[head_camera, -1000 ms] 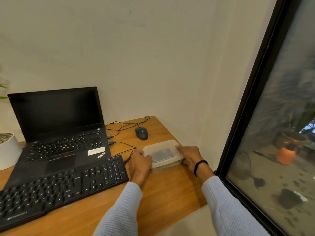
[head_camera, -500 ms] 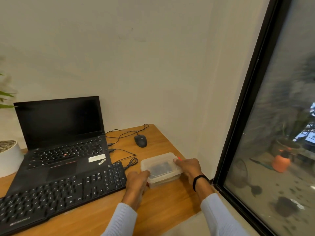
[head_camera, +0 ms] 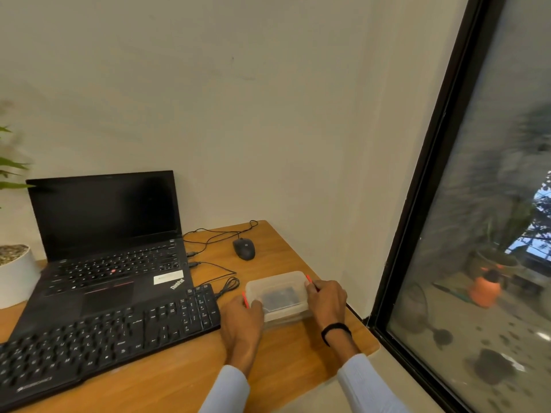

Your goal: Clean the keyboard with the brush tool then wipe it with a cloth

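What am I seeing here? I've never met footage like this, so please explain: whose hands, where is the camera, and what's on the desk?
No machine here: a person wears a camera on the head, aimed forward and down, so you see their own hands. The left hand and right hand each hold one end of a clear lidded box with something dark inside. It stands on a wooden desk, right of a black keyboard. Behind lie an open laptop, a mouse and a white plant pot. A window is on the right.
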